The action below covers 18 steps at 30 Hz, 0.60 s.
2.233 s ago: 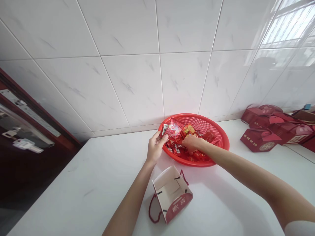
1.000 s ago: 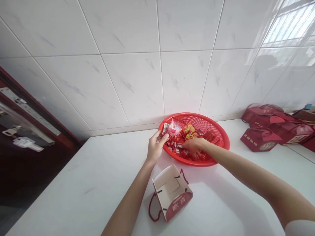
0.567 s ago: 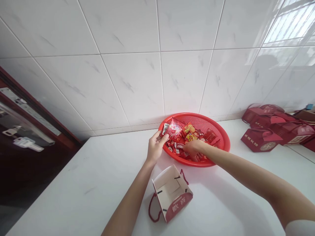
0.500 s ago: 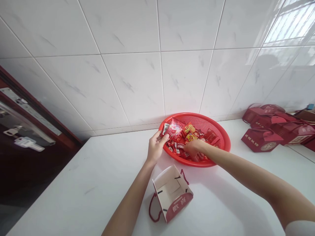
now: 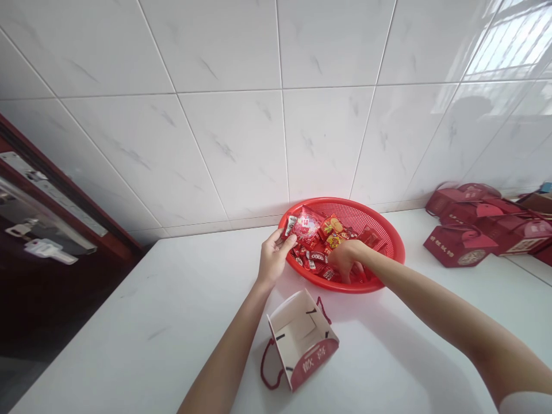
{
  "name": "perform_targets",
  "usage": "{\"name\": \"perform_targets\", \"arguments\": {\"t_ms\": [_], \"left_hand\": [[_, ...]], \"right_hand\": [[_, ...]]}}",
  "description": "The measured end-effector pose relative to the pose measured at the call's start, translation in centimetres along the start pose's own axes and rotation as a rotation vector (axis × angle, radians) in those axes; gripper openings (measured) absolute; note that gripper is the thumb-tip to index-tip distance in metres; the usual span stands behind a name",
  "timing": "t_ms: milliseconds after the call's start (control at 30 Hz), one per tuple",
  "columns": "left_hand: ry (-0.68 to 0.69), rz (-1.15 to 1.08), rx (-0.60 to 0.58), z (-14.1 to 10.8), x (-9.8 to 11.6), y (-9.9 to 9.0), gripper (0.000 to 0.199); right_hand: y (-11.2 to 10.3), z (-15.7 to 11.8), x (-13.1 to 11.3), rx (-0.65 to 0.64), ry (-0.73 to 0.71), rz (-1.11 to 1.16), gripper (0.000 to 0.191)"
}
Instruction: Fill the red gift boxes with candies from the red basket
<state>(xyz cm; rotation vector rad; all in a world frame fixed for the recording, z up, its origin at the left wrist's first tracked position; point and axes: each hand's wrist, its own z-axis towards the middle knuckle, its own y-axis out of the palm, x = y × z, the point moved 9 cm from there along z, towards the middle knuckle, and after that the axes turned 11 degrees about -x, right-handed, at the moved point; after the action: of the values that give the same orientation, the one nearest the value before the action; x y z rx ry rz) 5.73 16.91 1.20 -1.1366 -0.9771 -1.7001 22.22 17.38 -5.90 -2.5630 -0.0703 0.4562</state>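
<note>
At the far left of the frame stands a dark red door [image 5: 34, 299] with a metal lock plate [image 5: 47, 211] and a silver latch [image 5: 50, 251]. White marble-patterned wall tiles [image 5: 233, 149] fill the upper part of the frame and meet a white countertop [image 5: 142, 339] that runs across the lower part. The person's left hand [image 5: 273, 259] comes up from the bottom centre and reaches the near-left rim of a round red mesh basket [image 5: 379, 230]. Its thumb and fingers are pinched closely around a small white-labelled packet [image 5: 290, 225] at the basket's left edge, seemingly holding it. Just right of that packet, inside the basket, lie a large clear packet with a round red print [image 5: 307, 223], an orange biscuit packet [image 5: 331, 227] and a heap of small red sweet packets [image 5: 313, 256]. The right hand [image 5: 348, 259] reaches in from the right, its fingers [image 5: 345, 275] curved downward into the heap at the basket's near side; whether they have hold of anything cannot be told. Below the basket, an open cream-and-red paper gift box [image 5: 299, 339] with red rope handles [image 5: 264, 368] sits on the countertop between the forearms, tilted toward the lower left. Well to the right, near the wall, dark red gift boxes [image 5: 459, 246] lie piled together, with a brown box [image 5: 537, 202] behind them.
</note>
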Motion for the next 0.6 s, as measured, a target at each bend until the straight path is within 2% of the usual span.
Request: {"name": "perform_targets", "arguments": {"t_ms": [100,267,400,467,600], "left_hand": [[0.002,0.003,-0.005,0.0,0.0,0.0,0.047],[0.001,0.008,-0.006,0.0,0.1,0.1,0.047],[-0.001,0.012,-0.011,-0.1,0.2,0.1,0.049],[0.001,0.014,-0.011,-0.1,0.2,0.2,0.050],[0.008,0.018,-0.010,-0.1,0.3,0.2,0.049]], "right_hand": [[1.2,-0.5,0.1,-0.144,0.101,-0.042,0.029],[1.7,-0.9,-0.6,-0.189,0.146,-0.108,0.028],[1.1,-0.4,-0.9,-0.084,0.133,-0.155,0.022],[0.5,0.0,-1.0,-0.009,0.108,-0.165,0.026],[-0.5,0.2,-1.5,0.139,0.000,-0.147,0.028]]}}
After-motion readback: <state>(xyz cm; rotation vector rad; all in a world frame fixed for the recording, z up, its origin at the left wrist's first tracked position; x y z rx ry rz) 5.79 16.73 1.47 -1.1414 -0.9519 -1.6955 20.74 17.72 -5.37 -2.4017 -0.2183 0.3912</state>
